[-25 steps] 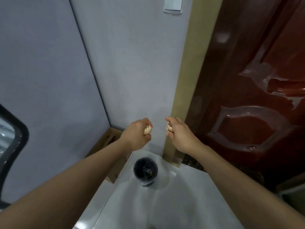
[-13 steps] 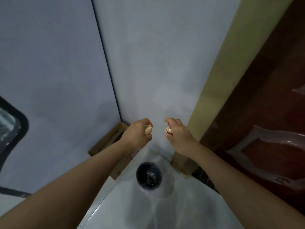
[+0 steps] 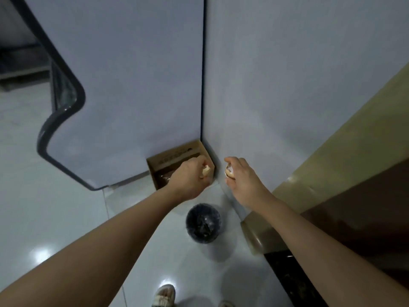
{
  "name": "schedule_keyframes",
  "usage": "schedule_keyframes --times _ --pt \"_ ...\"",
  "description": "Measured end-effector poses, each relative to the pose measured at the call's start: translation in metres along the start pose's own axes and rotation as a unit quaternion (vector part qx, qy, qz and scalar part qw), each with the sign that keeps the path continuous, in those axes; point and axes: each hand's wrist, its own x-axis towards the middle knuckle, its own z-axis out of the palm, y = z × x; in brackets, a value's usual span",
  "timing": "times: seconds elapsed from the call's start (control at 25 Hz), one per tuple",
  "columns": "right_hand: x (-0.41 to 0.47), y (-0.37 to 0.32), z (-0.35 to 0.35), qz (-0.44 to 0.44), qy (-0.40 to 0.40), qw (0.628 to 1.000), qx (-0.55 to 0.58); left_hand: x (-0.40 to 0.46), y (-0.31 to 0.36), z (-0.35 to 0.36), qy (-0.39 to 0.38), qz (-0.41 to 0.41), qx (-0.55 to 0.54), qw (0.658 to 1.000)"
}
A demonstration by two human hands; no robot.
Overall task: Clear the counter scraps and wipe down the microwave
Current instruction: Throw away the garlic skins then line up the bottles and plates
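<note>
Both my arms reach forward over the floor. My left hand (image 3: 190,178) is curled around a pale eggshell piece (image 3: 205,172) that shows at its thumb side. My right hand (image 3: 242,180) grips another eggshell piece (image 3: 229,172), white inside. Below and between the hands stands a small round black bin (image 3: 203,222) with a dark liner and some scraps in it. Both hands hang above and slightly beyond the bin's far rim. The microwave is not in view.
An open brown cardboard box (image 3: 177,158) sits in the wall corner behind my left hand. A grey panel with a dark rounded edge (image 3: 59,120) stands at left. A tan door frame (image 3: 332,156) and dark brown door are at right. My slipper (image 3: 163,295) is on the glossy tile floor.
The view has tilted down and turned left: the bin, floor and slipper now show more, the door less. Both hands keep their eggshell pieces, held at the same spacing above the bin.
</note>
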Motion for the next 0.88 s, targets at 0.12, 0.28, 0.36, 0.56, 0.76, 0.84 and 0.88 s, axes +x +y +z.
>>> schedule_keyframes --times 0.12,0.28,0.36,0.56,0.76,0.84,0.88 --pt "0.003 0.026 0.023 -0.024 -0.029 0.999 -0.005 -0.003 -0.009 0.030 0.016 -0.032 -0.017 0.999" --pt "0.012 0.061 0.067 -0.027 -0.048 0.998 -0.002 0.003 -0.036 0.076 0.015 -0.068 -0.025 0.997" --pt "0.017 0.077 0.091 -0.027 -0.053 0.998 -0.001 0.008 -0.055 0.098 0.014 -0.075 -0.028 0.997" --pt "0.035 0.130 0.180 -0.032 -0.058 0.998 0.009 0.027 -0.127 0.175 0.012 -0.078 -0.017 0.997" --pt "0.044 0.193 0.274 -0.025 -0.087 0.996 0.013 0.042 -0.201 0.270 0.014 -0.117 -0.001 0.993" --pt "0.047 0.219 0.313 -0.024 -0.094 0.995 0.012 0.048 -0.230 0.311 0.012 -0.124 0.004 0.992" --pt "0.049 0.233 0.333 -0.023 -0.098 0.995 0.010 0.051 -0.245 0.332 0.010 -0.123 0.005 0.992"
